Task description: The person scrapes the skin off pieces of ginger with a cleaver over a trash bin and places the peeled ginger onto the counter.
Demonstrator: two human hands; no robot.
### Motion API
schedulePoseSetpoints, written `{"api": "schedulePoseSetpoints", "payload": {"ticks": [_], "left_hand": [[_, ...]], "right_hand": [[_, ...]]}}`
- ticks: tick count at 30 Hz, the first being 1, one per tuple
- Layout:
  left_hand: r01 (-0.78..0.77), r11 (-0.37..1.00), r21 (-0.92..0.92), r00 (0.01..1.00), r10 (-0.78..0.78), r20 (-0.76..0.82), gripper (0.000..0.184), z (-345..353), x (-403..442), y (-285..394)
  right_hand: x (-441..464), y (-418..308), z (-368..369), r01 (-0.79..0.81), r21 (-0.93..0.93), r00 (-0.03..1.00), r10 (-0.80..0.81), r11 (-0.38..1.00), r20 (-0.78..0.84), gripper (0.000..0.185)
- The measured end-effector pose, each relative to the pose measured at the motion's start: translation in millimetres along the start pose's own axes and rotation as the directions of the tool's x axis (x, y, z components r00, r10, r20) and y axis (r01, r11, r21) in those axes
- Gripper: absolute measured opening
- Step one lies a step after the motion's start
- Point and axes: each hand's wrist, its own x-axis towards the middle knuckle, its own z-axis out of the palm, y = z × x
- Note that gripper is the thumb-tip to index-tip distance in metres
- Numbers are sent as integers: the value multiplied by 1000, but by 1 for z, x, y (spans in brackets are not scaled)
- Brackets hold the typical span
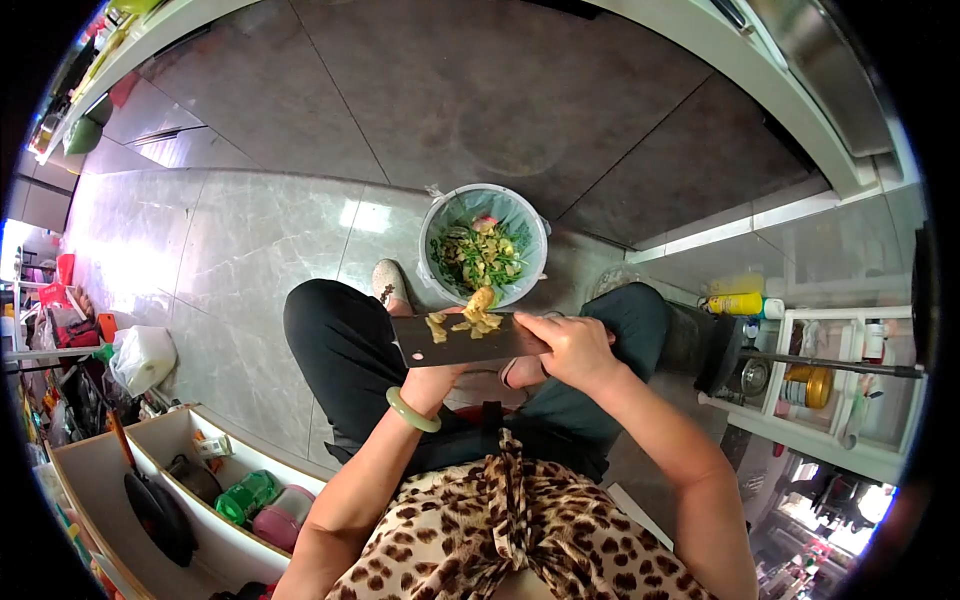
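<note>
My right hand [578,350] is closed round the handle end of a broad dark cleaver [465,350], its blade lying flat across the middle of the view. Thin yellowish peelings [437,326] stick to the blade. Beneath the blade is my left hand [436,381], its fingers mostly hidden; it appears closed on a knobby yellow piece of ginger [481,298] that shows past the blade's far edge. Just beyond stands a grey-white bin [425,238] with a liner, holding green leaves and pale peelings [484,252]. A green bangle [412,410] circles my left wrist.
My knees [335,335] flank the bin. Dark cabinet doors [450,100] rise behind it. To the left is an open drawer [300,482] with a black pan [160,515] and bottles. On the right stands a white rack [800,425] with jars and a yellow bottle [735,303].
</note>
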Motion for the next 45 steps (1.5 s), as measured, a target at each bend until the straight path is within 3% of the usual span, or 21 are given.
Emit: {"api": "schedulePoseSetpoints", "payload": {"ticks": [4, 6, 7, 8, 9, 10, 14, 15, 18, 22, 25, 28, 32, 34, 37, 39, 42, 45], "left_hand": [[13, 1000, 6, 998, -13, 62, 44, -1, 0, 4], [109, 994, -31, 993, -107, 52, 46, 0, -4, 11], [154, 987, -37, 987, -152, 45, 47, -1, -6, 11], [179, 980, 85, 983, -182, 34, 49, -3, -4, 13], [140, 987, 80, 988, -144, 49, 49, -3, -4, 13], [100, 992, 76, 992, -106, 69, 49, -3, -3, 14], [92, 985, 149, 981, -115, 156, 56, -3, 3, 26], [70, 992, 102, 986, -84, 145, 57, -3, 5, 26], [60, 998, 23, 992, -62, 108, 59, -7, 10, 25], [78, 967, -242, 995, -61, 78, 55, -20, 10, 21], [58, 880, -471, 998, -51, 27, 47, -34, 9, 25], [19, 841, -541, 996, -66, -67, 46, -42, 8, 35], [30, 851, -524, 995, -76, -67, 44, -43, 8, 40], [7, 894, -448, 999, -21, -27, 42, -47, 9, 31], [1, 855, -519, 1000, -10, -15, 45, -34, 9, 26], [-44, 889, -455, 999, 33, -32, 53, -24, -2, 32], [34, 792, -610, 999, -36, 9, 58, -13, -5, 34], [-15, 799, -602, 999, 30, 14, 49, -11, -6, 20]], "right_hand": [[-4, 5, -5, -29, 28, 999, 28, 999, 23, 46], [-1, 11, -8, -36, 52, 999, 35, 998, 30, 42], [0, 9, -10, -179, 149, 979, 161, 972, 124, 38], [1, 8, -9, -326, 232, 934, 274, 916, 230, 33], [5, 11, -6, -535, 435, 841, 405, 724, 360, 30], [6, 14, -8, -643, 545, 766, 431, 538, 477, 29], [12, 15, -13, -560, 449, 825, 422, 696, 376, 30], [14, 13, -15, -499, 443, 865, 394, 745, 310, 30], [18, 4, -30, -527, 449, 850, 466, 722, 246, 31], [16, 0, -36, -488, 473, 864, 484, 734, 140, 30], [24, -11, -38, -367, 482, 914, 405, 796, 28, 28], [35, -24, -37, -283, 526, 935, 353, 802, -36, 28], [45, -35, -29, -211, 472, 969, 246, 856, -13, 36], [45, -43, -28, -139, 428, 982, 180, 893, -56, 41], [42, -49, -19, 57, 119, 993, -43, 991, -112, 50], [38, -54, -14, 95, 71, 991, -88, 993, -100, 52], [34, -59, -7, 143, -23, 984, -144, 990, -102, 55], [32, -59, -7, 123, -66, 988, -128, 990, -82, 54]]}}
